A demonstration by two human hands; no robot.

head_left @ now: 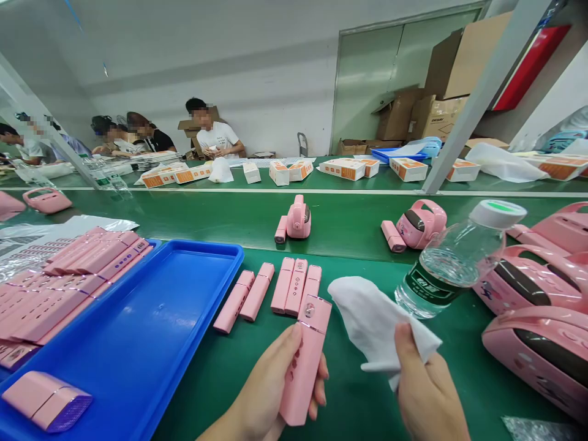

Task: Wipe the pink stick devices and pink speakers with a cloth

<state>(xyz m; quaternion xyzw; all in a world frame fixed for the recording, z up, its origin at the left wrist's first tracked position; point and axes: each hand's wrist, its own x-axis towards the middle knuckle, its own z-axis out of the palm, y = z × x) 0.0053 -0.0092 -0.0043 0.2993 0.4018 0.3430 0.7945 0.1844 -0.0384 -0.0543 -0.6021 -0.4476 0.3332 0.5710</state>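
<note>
My left hand (271, 380) is wrapped round a flat pink microphone (307, 361), held upright and tilted with its round emblem at the top. In my right hand (429, 386), a white cloth (372, 315) is pinched between thumb and fingers, its loose end hanging leftward, apart from the microphone. Just beyond my left hand, several more pink microphones lie on the green mat, among them one at the left (234, 302) and another beside it (257, 292). To the left, a blue tray (184, 294) holds a single microphone (46, 401) with a purple mesh end showing.
Another load of stacked pink microphones (68, 288) lies at far left. A water bottle (452, 263) stands at right, beside pink handled speakers (537, 355). Two more speakers (298, 217) (420, 223) sit on the green belt. Orange-and-white boxes (342, 168) and co-workers (215, 138) are beyond.
</note>
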